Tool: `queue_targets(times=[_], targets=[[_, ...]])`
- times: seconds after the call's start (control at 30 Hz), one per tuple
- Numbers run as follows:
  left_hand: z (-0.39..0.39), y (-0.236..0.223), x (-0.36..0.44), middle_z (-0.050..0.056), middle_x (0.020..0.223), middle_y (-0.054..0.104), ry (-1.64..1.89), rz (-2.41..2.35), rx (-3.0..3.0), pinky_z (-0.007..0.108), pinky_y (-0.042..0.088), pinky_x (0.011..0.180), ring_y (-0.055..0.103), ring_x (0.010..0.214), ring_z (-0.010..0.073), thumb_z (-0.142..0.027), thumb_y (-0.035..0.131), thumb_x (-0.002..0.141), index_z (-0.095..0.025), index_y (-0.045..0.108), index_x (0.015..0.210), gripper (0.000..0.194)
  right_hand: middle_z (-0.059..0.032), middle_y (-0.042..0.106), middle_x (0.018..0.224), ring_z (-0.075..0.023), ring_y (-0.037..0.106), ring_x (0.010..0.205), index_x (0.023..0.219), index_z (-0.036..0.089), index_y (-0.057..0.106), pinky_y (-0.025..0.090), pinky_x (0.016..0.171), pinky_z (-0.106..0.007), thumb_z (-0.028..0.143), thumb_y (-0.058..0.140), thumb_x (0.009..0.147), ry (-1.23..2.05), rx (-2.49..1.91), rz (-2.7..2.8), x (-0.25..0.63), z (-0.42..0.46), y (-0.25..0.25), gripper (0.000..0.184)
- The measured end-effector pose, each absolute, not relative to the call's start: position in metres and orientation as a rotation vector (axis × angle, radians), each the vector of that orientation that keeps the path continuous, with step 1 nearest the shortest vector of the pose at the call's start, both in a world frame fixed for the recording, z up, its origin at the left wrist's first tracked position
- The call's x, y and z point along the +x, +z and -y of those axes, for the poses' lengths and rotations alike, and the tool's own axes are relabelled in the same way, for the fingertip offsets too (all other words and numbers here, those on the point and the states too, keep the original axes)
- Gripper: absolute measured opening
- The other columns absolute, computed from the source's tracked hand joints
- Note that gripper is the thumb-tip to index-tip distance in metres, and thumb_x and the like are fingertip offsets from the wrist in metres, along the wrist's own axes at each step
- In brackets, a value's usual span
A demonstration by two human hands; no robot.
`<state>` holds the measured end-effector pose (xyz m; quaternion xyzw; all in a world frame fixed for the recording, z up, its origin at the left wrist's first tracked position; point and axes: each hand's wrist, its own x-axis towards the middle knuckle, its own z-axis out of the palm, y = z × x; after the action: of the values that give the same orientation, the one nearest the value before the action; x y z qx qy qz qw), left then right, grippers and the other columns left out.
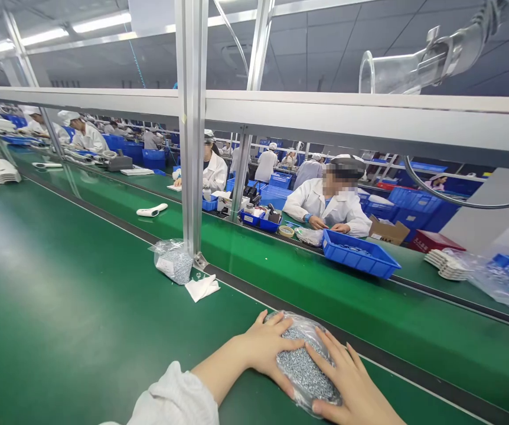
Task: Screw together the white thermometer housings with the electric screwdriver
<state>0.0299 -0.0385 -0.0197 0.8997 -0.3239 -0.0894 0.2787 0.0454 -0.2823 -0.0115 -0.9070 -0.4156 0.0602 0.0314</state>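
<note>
A clear plastic bag of small silvery metal pieces, which look like screws, lies on the green work surface in front of me. My left hand rests on the bag's left side, fingers spread. On its right side lies my right hand, fingers also stretched apart, with the fingertips of both hands nearly meeting over the top. Parts of the bag are hidden under the hands. Farther left, a second clear bag of similar pieces stands by the metal post, with a crumpled white paper beside it.
A metal post rises from the bench edge to a long crossbeam. Beyond the dark edge strip runs a green conveyor belt carrying a white handheld device. Across it, a co-worker sits behind a blue bin.
</note>
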Motion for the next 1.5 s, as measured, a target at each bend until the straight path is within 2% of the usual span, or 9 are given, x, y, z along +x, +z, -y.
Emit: queue_targets(times=[0.17, 0.27, 0.4, 0.57, 0.73, 0.93, 1.1, 1.3, 1.5], targets=[[0.039, -0.020, 0.029, 0.014, 0.145, 0.015, -0.193, 0.860, 2.416, 0.061, 0.002, 0.102, 0.007, 0.133, 0.0351, -0.072, 0.056, 0.057, -0.020, 0.018, 0.139, 0.105, -0.0055, 0.001, 0.136, -0.0326, 0.002, 0.122, 0.139, 0.018, 0.025, 0.012, 0.096, -0.058, 0.059, 0.048, 0.090, 0.136, -2.853, 1.282, 0.045, 0.282, -0.017, 0.068], [0.039, -0.022, 0.030, 0.013, 0.146, 0.014, -0.187, 0.868, 2.414, 0.063, 0.002, 0.100, 0.007, 0.133, 0.0365, -0.071, 0.057, 0.057, -0.027, 0.019, 0.139, 0.101, -0.0049, -0.002, 0.136, -0.0308, 0.001, 0.122, 0.140, 0.019, 0.021, 0.015, 0.096, -0.057, 0.066, 0.036, 0.092, 0.122, -2.836, 1.304, 0.043, 0.284, -0.016, 0.069], [0.038, -0.022, 0.030, 0.011, 0.147, 0.013, -0.221, 0.881, 2.418, 0.063, 0.001, 0.099, 0.005, 0.133, 0.0363, -0.070, 0.057, 0.059, -0.034, 0.031, 0.133, 0.086, -0.0042, -0.004, 0.136, -0.0321, 0.000, 0.122, 0.139, 0.025, 0.025, 0.016, 0.094, -0.059, 0.073, 0.021, 0.092, 0.132, -2.787, 1.342, 0.039, 0.287, -0.012, 0.067], [0.034, -0.026, 0.028, 0.011, 0.147, 0.009, -0.209, 0.909, 2.426, 0.061, 0.000, 0.100, 0.005, 0.134, 0.0343, -0.071, 0.054, 0.062, -0.035, 0.034, 0.131, 0.081, -0.0040, -0.001, 0.136, -0.0328, 0.000, 0.122, 0.137, 0.026, 0.031, 0.013, 0.094, -0.059, 0.073, 0.026, 0.093, 0.186, -2.785, 1.323, 0.037, 0.289, -0.010, 0.065], [0.031, -0.020, 0.022, 0.011, 0.147, 0.010, -0.223, 0.906, 2.407, 0.061, 0.000, 0.100, 0.004, 0.134, 0.0332, -0.072, 0.050, 0.063, -0.034, 0.028, 0.135, 0.084, -0.0020, -0.001, 0.136, -0.0336, 0.004, 0.122, 0.139, 0.025, 0.025, 0.016, 0.095, -0.058, 0.073, 0.020, 0.093, 0.229, -2.756, 1.255, 0.031, 0.289, -0.010, 0.066], [0.032, -0.013, 0.019, 0.011, 0.147, 0.012, -0.241, 0.904, 2.415, 0.060, 0.000, 0.101, 0.005, 0.134, 0.0330, -0.073, 0.048, 0.065, -0.033, 0.040, 0.129, 0.076, -0.0004, -0.004, 0.135, -0.0303, 0.001, 0.122, 0.141, 0.024, 0.020, 0.013, 0.096, -0.057, 0.077, 0.014, 0.089, 0.319, -2.764, 1.156, 0.032, 0.290, -0.017, 0.074], [0.032, -0.012, 0.019, 0.011, 0.147, 0.011, -0.244, 0.907, 2.410, 0.060, 0.000, 0.101, 0.004, 0.134, 0.0337, -0.072, 0.048, 0.065, -0.031, 0.032, 0.133, 0.081, -0.0001, -0.005, 0.135, -0.0258, -0.003, 0.123, 0.142, 0.021, 0.014, 0.010, 0.097, -0.055, 0.077, 0.013, 0.087, 0.389, -2.788, 1.082, 0.034, 0.288, -0.018, 0.078], [0.034, -0.020, 0.022, 0.010, 0.147, 0.014, -0.192, 0.887, 2.399, 0.060, 0.000, 0.101, 0.007, 0.134, 0.0340, -0.072, 0.051, 0.063, -0.033, 0.036, 0.131, 0.080, 0.0006, -0.003, 0.135, -0.0316, 0.001, 0.122, 0.140, 0.024, 0.023, 0.011, 0.095, -0.058, 0.077, 0.017, 0.088, 0.365, -2.738, 1.090, 0.033, 0.287, -0.014, 0.074], [0.033, -0.024, 0.023, 0.011, 0.146, 0.015, -0.204, 0.879, 2.369, 0.063, 0.000, 0.100, 0.007, 0.133, 0.0353, -0.072, 0.056, 0.059, -0.031, 0.022, 0.137, 0.094, -0.0036, 0.006, 0.135, -0.0315, 0.005, 0.122, 0.140, 0.021, 0.017, 0.011, 0.094, -0.060, 0.082, 0.016, 0.086, 0.289, -2.636, 1.083, 0.036, 0.291, -0.019, 0.081]])
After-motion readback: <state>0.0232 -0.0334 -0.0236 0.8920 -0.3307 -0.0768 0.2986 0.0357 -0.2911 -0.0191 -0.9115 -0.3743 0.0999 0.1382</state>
